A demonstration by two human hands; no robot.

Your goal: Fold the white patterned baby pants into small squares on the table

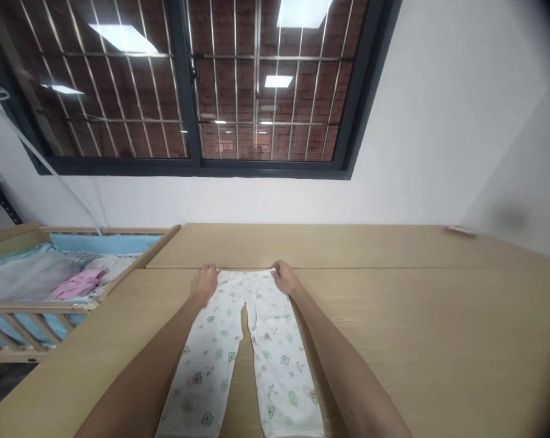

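A pair of white baby pants [279, 347] with a green and pink print lies spread on the tan board surface [393, 340]. Its waistband points away from me, and the two legs run toward me with a gap between them. My left hand [205, 282] grips the left corner of the waistband, fingers closed on the cloth. At the opposite corner, my right hand [284, 278] pinches the waistband in the same way. The leg ends reach the bottom of the view.
To the left stands a wooden crib [69, 307] with blue lining, a pink cloth [78, 284] and white netting [28, 274]. A barred window [193, 164] is set in the white wall behind. A small flat whitish item [460, 231] lies at the board's far right edge.
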